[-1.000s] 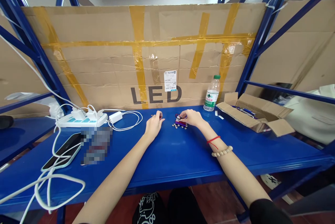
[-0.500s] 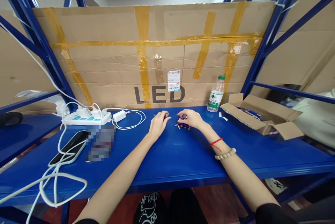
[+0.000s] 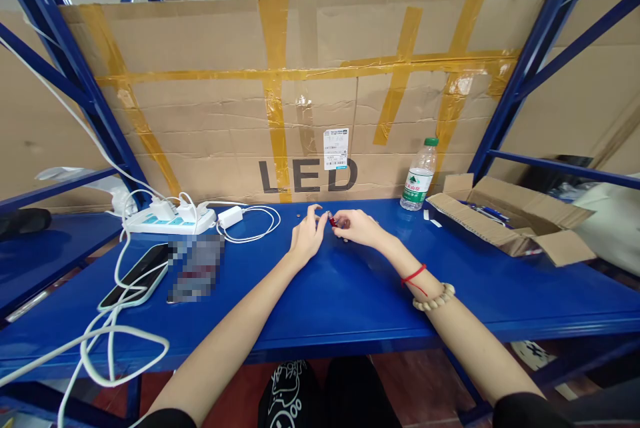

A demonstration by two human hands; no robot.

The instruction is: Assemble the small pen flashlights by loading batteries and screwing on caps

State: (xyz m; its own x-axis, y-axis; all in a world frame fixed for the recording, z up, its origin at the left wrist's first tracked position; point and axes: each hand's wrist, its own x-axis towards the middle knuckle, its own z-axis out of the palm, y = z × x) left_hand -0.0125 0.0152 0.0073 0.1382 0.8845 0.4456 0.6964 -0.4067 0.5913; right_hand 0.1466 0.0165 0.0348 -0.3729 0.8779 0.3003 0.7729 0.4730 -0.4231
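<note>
Two bare hands meet over a blue table (image 3: 325, 301), a small red piece (image 3: 333, 221) between them near the table's back edge. The right hand (image 3: 357, 228) pinches the piece between thumb and fingers; the left hand (image 3: 307, 238) has its fingers parted, thumb toward the tip of the piece, though whether it grips anything cannot be told. Handling appears under way rather than complete: the red piece is at the fingertips, and whether it has been joined to anything is too small to make out. Small dark bits (image 3: 345, 239) show beneath the right hand, largely hidden by it, while a tiny round piece (image 3: 299, 216) lies just beyond the left.

At right, an open cardboard box (image 3: 480, 225) contains slender blue items (image 3: 487, 215), near two white slips (image 3: 431, 219) and a green-capped bottle (image 3: 419, 178). At left lie a power strip (image 3: 150, 223), a white adapter (image 3: 231, 217), looping white cables (image 3: 113, 335) and a phone (image 3: 137, 275). A taped cardboard panel (image 3: 225, 128) lettered "LED" backs the table within a blue metal frame (image 3: 520, 81), above a reddish floor (image 3: 400, 388).
</note>
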